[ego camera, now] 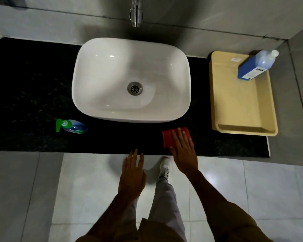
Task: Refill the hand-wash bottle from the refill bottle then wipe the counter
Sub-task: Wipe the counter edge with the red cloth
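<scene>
**Cloth under R hand, front edge of counter**

Red cloth (177, 137) is lying flat on black counter (33, 95), just in front of white basin (131, 79). R hand (183, 151) is pressing down on it, palm flat, fingers spread, covering cloth's near-right part. L hand (132, 175) is hovering apart, open and empty, fingertips at counter's front edge.

Hand-wash bottle (72, 126) w/ green pump is sitting at basin's front-left, well apart from cloth. Refill bottle (255, 66), blue, is standing at far end of beige tray (241, 105), right of basin. Labels too small to read.

Tap (136, 12) is hanging above basin.
</scene>
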The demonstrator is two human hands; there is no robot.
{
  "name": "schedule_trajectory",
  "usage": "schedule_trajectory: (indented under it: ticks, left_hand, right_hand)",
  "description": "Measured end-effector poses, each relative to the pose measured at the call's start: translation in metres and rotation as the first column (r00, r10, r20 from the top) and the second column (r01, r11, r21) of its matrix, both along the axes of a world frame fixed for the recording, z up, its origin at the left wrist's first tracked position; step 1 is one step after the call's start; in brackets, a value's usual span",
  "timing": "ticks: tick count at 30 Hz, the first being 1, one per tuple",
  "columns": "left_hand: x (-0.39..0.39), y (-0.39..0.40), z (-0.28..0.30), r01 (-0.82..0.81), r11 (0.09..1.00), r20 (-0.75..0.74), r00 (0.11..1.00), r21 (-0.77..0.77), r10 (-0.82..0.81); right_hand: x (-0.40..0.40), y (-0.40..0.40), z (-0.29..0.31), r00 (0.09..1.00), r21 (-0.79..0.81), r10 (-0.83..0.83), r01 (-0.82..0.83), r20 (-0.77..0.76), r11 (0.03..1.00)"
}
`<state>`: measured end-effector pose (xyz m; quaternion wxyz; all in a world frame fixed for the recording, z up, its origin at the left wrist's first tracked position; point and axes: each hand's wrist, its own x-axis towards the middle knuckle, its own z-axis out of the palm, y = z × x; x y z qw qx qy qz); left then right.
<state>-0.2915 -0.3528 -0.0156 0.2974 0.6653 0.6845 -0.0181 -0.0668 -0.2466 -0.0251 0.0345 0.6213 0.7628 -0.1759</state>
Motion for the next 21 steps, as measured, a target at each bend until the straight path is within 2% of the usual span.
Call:
schedule_trajectory:
  ticks: [2,4,6,8,9,16,21]
  left_hand:
    - [0.008,0.001,0.001,0.005,1.0,-0.014,1.0,0.001,-0.005]
    - [0.017,0.002,0.002,0.013,1.0,-0.031,0.999,-0.014,-0.013]
    - [0.025,0.002,0.002,0.003,1.0,-0.022,1.0,-0.003,-0.003]
    - [0.035,0.005,0.005,-0.009,1.0,0.011,1.0,0.008,0.009]
    - [0.04,0.007,0.006,-0.008,1.0,0.019,1.0,0.005,0.008]
    - [0.071,0.023,0.011,-0.019,1.0,0.017,1.0,0.005,0.019]
    - [0.098,0.039,0.02,-0.014,0.999,0.024,1.0,0.03,0.013]
  right_hand:
    - [-0.01,0.02,0.0,0.981,-0.016,-0.196,0.196,-0.004,0.98]
    - [-0.032,0.032,0.0,0.959,-0.063,-0.284,0.283,0.001,0.957]
    - [-0.038,0.019,-0.004,0.986,-0.055,-0.166,0.165,-0.003,0.985]
    - [-0.019,-0.004,-0.002,1.0,-0.028,0.012,-0.011,0.011,1.0]
    - [-0.006,-0.013,-0.001,0.999,-0.019,0.044,-0.044,0.015,0.999]
    - [0.013,-0.015,0.004,0.972,-0.07,-0.195,0.188,-0.127,0.98]
    - [0.033,0.001,0.019,0.975,-0.071,-0.165,0.156,-0.152,0.985]
